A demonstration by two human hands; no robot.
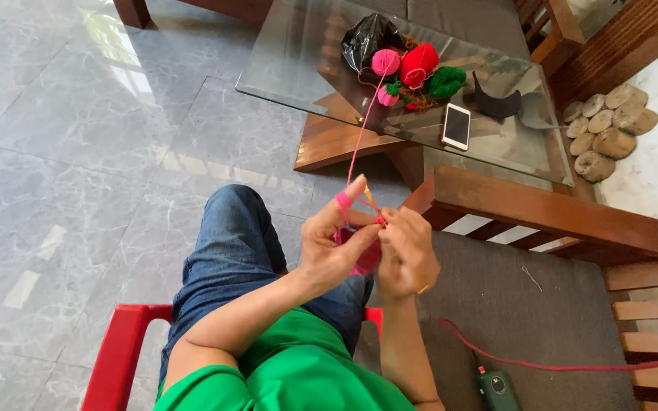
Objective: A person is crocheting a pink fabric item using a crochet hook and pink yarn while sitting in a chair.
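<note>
Your left hand [333, 247] had a closed grip on the pink crochet piece [363, 259], with the pink yarn strand [356, 144] looped over its raised forefinger. Your right hand [405, 255], just beside it at three o'clock, was pinched shut on a thin hook, barely visible at the stitch. The piece sat between both hands, above your knee. The strand ran toward twelve o'clock to the pink yarn ball [385, 62] on the glass bench [283, 53], beside a red ball [419, 64]. Even tension on that forefinger loop would have kept stitches uniform.
</note>
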